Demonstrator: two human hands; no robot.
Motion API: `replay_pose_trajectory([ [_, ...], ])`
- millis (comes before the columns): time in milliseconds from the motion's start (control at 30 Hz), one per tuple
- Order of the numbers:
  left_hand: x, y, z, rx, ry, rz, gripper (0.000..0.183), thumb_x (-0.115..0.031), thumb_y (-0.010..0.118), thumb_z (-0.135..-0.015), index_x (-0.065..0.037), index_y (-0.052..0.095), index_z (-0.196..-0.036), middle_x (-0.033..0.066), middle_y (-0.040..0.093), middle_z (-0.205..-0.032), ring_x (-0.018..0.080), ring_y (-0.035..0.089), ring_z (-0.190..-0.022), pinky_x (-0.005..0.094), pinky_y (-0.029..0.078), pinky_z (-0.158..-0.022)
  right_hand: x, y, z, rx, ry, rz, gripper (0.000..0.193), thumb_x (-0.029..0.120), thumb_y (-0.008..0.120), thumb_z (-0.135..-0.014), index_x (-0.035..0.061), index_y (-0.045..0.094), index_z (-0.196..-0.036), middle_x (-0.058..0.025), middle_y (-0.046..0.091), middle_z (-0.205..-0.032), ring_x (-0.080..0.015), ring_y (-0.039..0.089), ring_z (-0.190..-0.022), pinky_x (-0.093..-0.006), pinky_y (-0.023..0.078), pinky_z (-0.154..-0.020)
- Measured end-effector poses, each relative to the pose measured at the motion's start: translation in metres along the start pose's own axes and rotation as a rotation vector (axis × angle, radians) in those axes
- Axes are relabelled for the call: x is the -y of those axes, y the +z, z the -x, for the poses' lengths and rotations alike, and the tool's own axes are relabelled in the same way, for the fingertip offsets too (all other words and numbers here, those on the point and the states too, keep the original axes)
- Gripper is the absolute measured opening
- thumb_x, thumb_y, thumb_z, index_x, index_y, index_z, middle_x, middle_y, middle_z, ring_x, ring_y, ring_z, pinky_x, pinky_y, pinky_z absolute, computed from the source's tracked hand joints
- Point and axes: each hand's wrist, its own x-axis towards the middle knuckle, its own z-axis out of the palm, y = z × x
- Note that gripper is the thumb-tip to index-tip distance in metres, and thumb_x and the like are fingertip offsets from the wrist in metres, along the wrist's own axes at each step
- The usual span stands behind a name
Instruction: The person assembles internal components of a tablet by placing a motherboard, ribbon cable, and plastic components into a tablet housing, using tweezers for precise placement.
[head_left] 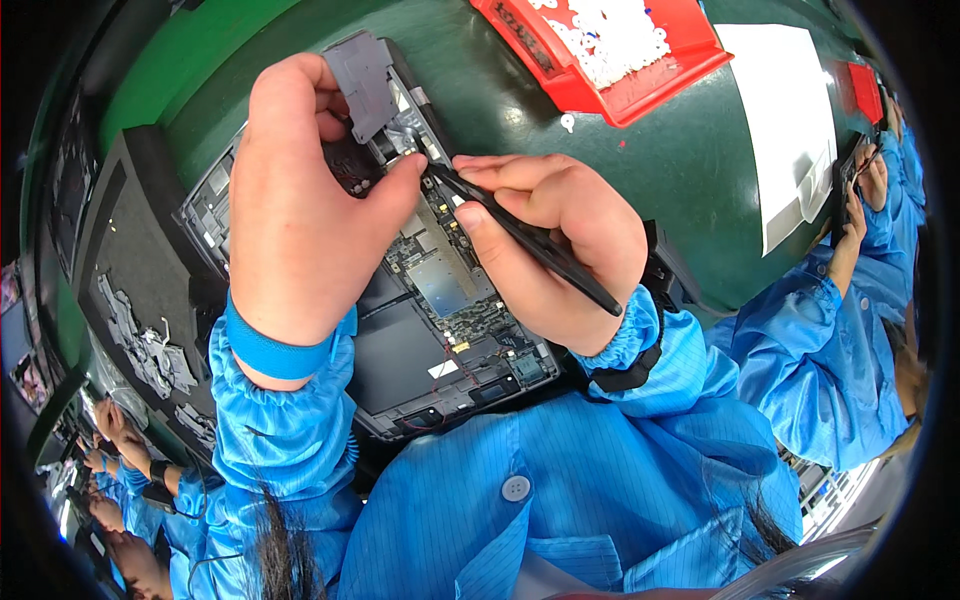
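Note:
An opened laptop base point(400, 370) lies tilted in front of me, its circuit board point(445, 285) and black battery exposed. My left hand point(310, 210) is closed over the upper left part of it. Its fingers grip a flat grey plate point(362, 85) raised at the far end, while the thumb tip presses down near the board's upper edge. Black tweezers point(550, 250) are pinched in my right hand point(570, 230). Their tips point at the board right beside my left thumb, and what they touch there is too small to tell.
A red bin point(640, 100) of small white parts stands beyond, with a white sheet point(785, 130) to its right. Left of the laptop, a dark foam tray point(130, 260) holds several grey metal pieces point(145, 335). Other people in blue sleeves point(820, 340) work on both sides.

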Motion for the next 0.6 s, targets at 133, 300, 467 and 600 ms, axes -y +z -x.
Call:
replay_pose_trajectory([
  [133,-0.0013,0.0005,-0.0008,0.010,-0.016,0.000,0.060,-0.004,0.075,-0.062,0.000,0.047,-0.115,0.0045,0.059,-0.093,0.0112,0.049,-0.077,0.0226,0.040,-0.060,-0.0016,-0.0004,-0.0009,-0.001,-0.002,-0.016,0.023,-0.010,0.070,-0.064,-0.0011,0.053,-0.076,-0.0116,0.058,-0.071,-0.0288,0.065,-0.073,-0.0351,0.053,-0.063],
  [300,-0.0013,0.0025,-0.0016,0.030,-0.048,0.001,0.061,-0.004,0.074,-0.062,0.001,0.046,-0.116,0.0049,0.058,-0.093,0.0113,0.049,-0.076,0.0228,0.041,-0.061,-0.0006,0.0008,0.0023,-0.042,0.099,-0.051,0.021,-0.008,0.071,-0.064,-0.0009,0.054,-0.075,-0.0134,0.060,-0.073,-0.0285,0.066,-0.074,-0.0335,0.052,-0.062],
  [467,-0.0060,-0.0006,-0.0009,0.027,-0.048,-0.001,0.061,-0.005,0.074,-0.061,0.000,0.047,-0.115,0.0053,0.059,-0.092,0.0113,0.049,-0.076,0.0228,0.041,-0.060,0.0031,-0.0005,0.0050,-0.063,0.123,-0.075,0.021,-0.006,0.072,-0.064,-0.0005,0.055,-0.075,-0.0145,0.060,-0.073,-0.0279,0.066,-0.074,-0.0329,0.052,-0.062],
  [600,-0.0046,-0.0011,-0.0004,0.024,-0.058,-0.003,0.061,-0.004,0.075,-0.061,0.000,0.047,-0.116,0.0052,0.059,-0.092,0.0110,0.049,-0.076,0.0225,0.041,-0.060,0.0020,0.0024,0.0056,-0.081,0.147,-0.083,0.022,-0.007,0.072,-0.064,-0.0008,0.054,-0.076,-0.0142,0.060,-0.073,-0.0280,0.066,-0.074,-0.0329,0.052,-0.062],
])
